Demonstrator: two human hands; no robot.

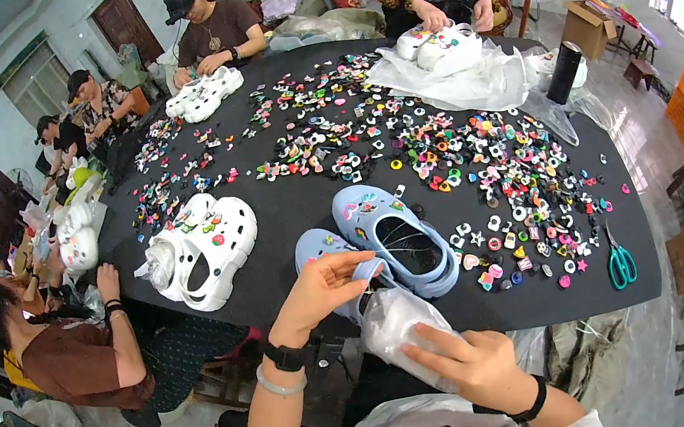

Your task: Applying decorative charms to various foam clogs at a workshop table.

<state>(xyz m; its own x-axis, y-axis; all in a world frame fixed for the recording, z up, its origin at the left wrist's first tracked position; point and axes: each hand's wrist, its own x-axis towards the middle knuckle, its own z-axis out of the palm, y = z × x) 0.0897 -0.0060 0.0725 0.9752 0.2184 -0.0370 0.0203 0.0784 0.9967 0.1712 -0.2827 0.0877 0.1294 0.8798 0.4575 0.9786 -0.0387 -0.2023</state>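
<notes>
Head-worn fisheye looks steeply down across the black table (pixel 287 214).

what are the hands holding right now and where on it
The left hand grips the light blue clog at its heel end. The right hand holds the crumpled clear plastic bag from its lower side.

Scissors (pixel 621 265) right of clogs (pixel 396 236)

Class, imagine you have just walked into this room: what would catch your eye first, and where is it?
First, the mass of small colourful shoe charms strewn across the black table. Then the pair of light blue clogs at the near edge, where the left hand touches one clog and the right hand grips a clear plastic bag. White clogs lie to their left.
</notes>
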